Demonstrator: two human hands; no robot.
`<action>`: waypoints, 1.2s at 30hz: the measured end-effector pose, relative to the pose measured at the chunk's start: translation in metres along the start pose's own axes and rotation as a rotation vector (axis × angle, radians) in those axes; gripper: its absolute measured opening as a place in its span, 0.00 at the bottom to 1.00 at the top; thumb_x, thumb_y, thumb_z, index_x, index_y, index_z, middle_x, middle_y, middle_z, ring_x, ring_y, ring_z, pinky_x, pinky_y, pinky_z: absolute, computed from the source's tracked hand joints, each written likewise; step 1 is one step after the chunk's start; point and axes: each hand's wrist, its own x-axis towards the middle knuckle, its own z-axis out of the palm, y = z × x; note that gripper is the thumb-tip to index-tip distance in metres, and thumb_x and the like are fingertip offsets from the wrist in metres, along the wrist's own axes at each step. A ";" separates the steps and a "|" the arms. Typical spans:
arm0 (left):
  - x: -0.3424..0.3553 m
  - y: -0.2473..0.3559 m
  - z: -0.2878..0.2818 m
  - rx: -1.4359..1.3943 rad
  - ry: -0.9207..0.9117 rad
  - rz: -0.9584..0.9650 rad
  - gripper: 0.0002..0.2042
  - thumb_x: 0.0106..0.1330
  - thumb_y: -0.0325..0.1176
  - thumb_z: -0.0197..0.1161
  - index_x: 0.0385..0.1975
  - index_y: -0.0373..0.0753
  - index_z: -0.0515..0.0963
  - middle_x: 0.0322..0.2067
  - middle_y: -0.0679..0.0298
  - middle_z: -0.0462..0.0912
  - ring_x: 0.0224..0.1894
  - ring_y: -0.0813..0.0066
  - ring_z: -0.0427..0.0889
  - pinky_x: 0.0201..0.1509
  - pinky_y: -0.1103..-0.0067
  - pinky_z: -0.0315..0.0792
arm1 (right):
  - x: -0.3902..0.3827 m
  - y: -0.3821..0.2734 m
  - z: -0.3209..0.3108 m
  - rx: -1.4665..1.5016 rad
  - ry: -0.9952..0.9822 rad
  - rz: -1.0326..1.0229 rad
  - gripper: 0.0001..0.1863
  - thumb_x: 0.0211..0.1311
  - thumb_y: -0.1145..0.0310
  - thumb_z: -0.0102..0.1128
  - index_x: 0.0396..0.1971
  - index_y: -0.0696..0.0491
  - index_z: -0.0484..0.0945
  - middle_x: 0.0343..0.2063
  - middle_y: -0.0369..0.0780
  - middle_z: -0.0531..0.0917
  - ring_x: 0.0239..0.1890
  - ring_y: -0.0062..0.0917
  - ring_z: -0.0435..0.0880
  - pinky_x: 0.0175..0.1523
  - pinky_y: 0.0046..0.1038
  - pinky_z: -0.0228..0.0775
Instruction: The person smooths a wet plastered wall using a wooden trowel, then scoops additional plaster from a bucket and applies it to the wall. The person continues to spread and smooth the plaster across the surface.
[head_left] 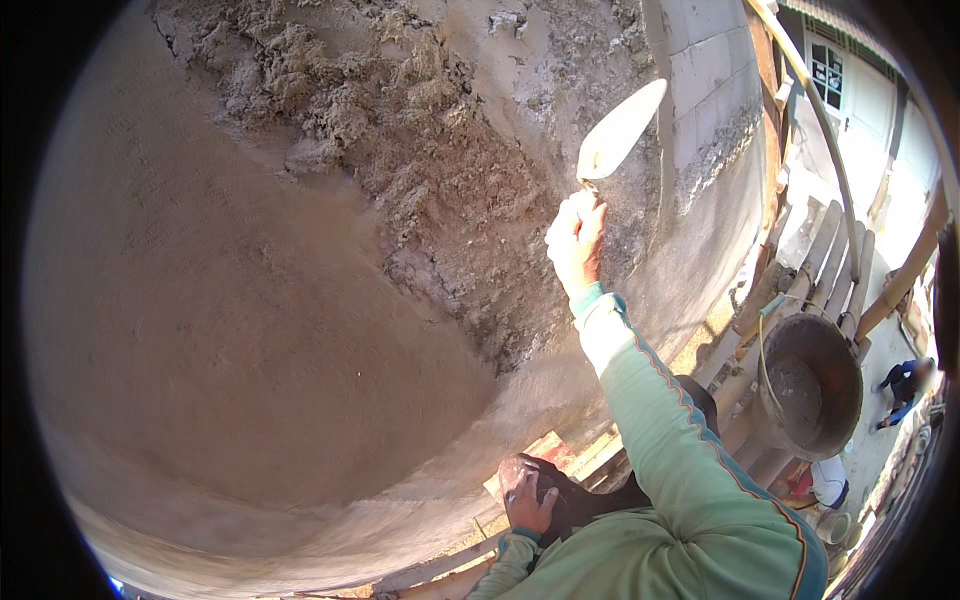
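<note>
My right hand (577, 238) is closed round the handle of a trowel (622, 130) with a pale, leaf-shaped blade. Its arm is stretched out, and the blade points up and to the right, in front of the wall. Whether the blade touches the wall, I cannot tell. Rough, lumpy mortar (400, 140) covers the wall's upper middle. Smoother brown plaster (250, 330) spreads over the left side. Low in the view, my left hand (528, 503) lies with its fingers apart on my dark-clothed knee (560, 497), holding nothing.
A dark round bucket (812, 385) with a looped handle stands on bamboo poles (845, 260) at my right. An upright wooden post (770, 120) stands by the wall's right edge. Far below on the right are two people (905, 385) (828, 482) and a white door (865, 95).
</note>
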 end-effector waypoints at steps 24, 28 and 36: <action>0.003 0.011 -0.004 0.006 -0.029 0.003 0.35 0.68 0.55 0.62 0.69 0.36 0.70 0.70 0.47 0.69 0.73 0.49 0.66 0.74 0.57 0.59 | -0.033 0.124 -0.125 0.510 0.020 0.604 0.25 0.75 0.33 0.33 0.25 0.35 0.63 0.12 0.27 0.61 0.09 0.25 0.62 0.13 0.33 0.47; 0.002 0.013 0.002 -0.007 -0.054 -0.018 0.35 0.69 0.57 0.61 0.69 0.36 0.70 0.70 0.46 0.68 0.72 0.48 0.67 0.74 0.57 0.58 | -0.060 0.144 -0.183 0.574 -0.253 1.026 0.24 0.76 0.35 0.30 0.25 0.34 0.63 0.13 0.27 0.62 0.08 0.25 0.60 0.13 0.32 0.47; 0.007 0.015 -0.005 0.003 -0.082 -0.042 0.36 0.69 0.58 0.59 0.69 0.36 0.70 0.68 0.43 0.71 0.70 0.48 0.70 0.75 0.57 0.56 | -0.186 0.107 -0.153 0.119 0.016 0.660 0.08 0.78 0.57 0.54 0.39 0.42 0.71 0.17 0.28 0.69 0.11 0.18 0.67 0.15 0.26 0.61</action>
